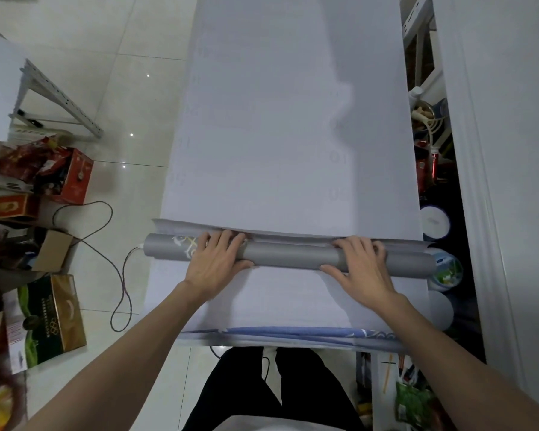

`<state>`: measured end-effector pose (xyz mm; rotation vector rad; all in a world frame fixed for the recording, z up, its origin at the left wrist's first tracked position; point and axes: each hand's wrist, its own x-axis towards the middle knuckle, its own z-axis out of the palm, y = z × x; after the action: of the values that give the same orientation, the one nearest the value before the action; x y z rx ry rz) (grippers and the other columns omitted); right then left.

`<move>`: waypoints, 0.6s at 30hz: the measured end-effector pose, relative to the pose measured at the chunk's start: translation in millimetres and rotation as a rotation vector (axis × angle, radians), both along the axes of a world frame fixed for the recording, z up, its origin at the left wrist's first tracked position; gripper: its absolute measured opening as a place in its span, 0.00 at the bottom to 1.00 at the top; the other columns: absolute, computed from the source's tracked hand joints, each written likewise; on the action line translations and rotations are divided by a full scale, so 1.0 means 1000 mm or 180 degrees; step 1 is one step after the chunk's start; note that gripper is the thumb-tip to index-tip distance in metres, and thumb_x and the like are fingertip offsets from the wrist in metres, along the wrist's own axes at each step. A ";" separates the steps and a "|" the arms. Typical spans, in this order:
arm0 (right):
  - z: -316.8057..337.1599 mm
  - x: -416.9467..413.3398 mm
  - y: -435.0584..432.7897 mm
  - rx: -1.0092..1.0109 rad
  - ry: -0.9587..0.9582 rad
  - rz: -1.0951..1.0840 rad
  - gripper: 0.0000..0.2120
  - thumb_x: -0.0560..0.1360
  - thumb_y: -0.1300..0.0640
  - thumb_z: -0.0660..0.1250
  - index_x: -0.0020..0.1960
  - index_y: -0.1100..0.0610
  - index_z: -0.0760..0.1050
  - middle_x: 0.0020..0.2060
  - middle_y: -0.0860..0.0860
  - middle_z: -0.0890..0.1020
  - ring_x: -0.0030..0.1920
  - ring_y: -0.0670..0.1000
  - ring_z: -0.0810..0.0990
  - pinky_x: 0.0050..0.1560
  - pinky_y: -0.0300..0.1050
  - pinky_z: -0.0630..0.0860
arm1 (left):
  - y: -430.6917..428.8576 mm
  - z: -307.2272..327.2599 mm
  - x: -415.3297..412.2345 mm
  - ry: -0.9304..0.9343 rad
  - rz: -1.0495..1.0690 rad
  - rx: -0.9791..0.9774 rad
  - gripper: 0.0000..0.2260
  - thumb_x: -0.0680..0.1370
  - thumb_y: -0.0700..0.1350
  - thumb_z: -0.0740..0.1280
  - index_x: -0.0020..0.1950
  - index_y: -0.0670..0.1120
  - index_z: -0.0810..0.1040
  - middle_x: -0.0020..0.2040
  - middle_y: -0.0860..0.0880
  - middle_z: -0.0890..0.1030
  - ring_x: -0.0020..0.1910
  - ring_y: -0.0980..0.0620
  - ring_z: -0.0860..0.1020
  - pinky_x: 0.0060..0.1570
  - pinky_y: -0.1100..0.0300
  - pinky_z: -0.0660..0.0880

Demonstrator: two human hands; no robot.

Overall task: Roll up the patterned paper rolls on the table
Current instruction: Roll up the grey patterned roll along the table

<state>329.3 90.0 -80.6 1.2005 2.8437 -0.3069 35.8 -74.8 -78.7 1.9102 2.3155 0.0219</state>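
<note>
Left hand [218, 259] and right hand [360, 265] press flat-fingered on grey roll [290, 255]; boxes [73, 178] clutter floor [131, 88].

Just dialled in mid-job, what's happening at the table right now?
A person is rolling up paper. The left hand and right hand rest on top of a grey roll lying across the sheet close to them. Most of the white sheet lies flat beyond the roll, not yet rolled up.

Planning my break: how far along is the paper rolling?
Started: a gray roll lies formed near the person's edge. In hand: left hand and right hand both rest on it. Remaining: the long white sheet beyond lies flat, most of the job.
</note>
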 end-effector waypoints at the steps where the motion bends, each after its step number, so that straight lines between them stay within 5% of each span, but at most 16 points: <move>1: 0.000 0.000 0.000 -0.0088 0.0075 -0.0066 0.27 0.77 0.31 0.52 0.61 0.49 0.73 0.54 0.47 0.77 0.56 0.52 0.74 0.59 0.51 0.60 | 0.000 0.000 -0.001 -0.0081 0.0010 0.0033 0.24 0.79 0.64 0.58 0.64 0.47 0.74 0.56 0.47 0.78 0.53 0.44 0.76 0.57 0.49 0.67; 5: -0.005 0.000 0.000 -0.0197 0.0160 -0.0023 0.26 0.76 0.31 0.57 0.62 0.50 0.71 0.60 0.49 0.73 0.61 0.52 0.71 0.61 0.51 0.60 | -0.005 -0.001 -0.001 -0.0060 -0.0045 0.0096 0.24 0.79 0.63 0.60 0.63 0.46 0.75 0.62 0.41 0.73 0.58 0.40 0.73 0.60 0.45 0.68; 8: -0.008 0.000 0.005 -0.0234 0.0127 0.0083 0.30 0.70 0.31 0.65 0.64 0.51 0.71 0.57 0.51 0.69 0.58 0.55 0.71 0.61 0.51 0.62 | -0.002 0.001 -0.001 -0.0066 -0.0082 0.0137 0.26 0.76 0.64 0.63 0.64 0.45 0.76 0.57 0.42 0.75 0.52 0.41 0.74 0.55 0.46 0.70; 12: -0.002 -0.004 0.020 -0.0357 0.0356 0.0079 0.29 0.76 0.35 0.59 0.69 0.53 0.70 0.61 0.51 0.71 0.59 0.54 0.71 0.63 0.50 0.63 | 0.013 0.004 -0.011 -0.0041 -0.0083 0.0217 0.25 0.79 0.61 0.59 0.65 0.43 0.75 0.52 0.45 0.80 0.47 0.42 0.78 0.55 0.46 0.72; 15: 0.001 -0.009 0.029 -0.0392 0.0352 0.0247 0.29 0.78 0.40 0.62 0.72 0.57 0.68 0.64 0.52 0.74 0.63 0.54 0.72 0.68 0.51 0.64 | 0.019 -0.001 -0.007 -0.0151 -0.0245 0.0196 0.23 0.82 0.54 0.55 0.66 0.40 0.74 0.61 0.43 0.79 0.56 0.41 0.77 0.62 0.45 0.70; 18: 0.005 -0.020 0.035 -0.0475 0.0116 0.0512 0.26 0.74 0.48 0.70 0.69 0.56 0.71 0.61 0.52 0.76 0.59 0.56 0.75 0.63 0.51 0.68 | 0.024 -0.005 -0.001 -0.0188 -0.0424 -0.0015 0.25 0.75 0.48 0.64 0.70 0.37 0.70 0.65 0.41 0.75 0.60 0.40 0.75 0.62 0.44 0.71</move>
<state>309.4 125.0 -75.4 0.9428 2.8650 -0.5273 34.7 -50.4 -84.1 2.0285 2.1448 0.0579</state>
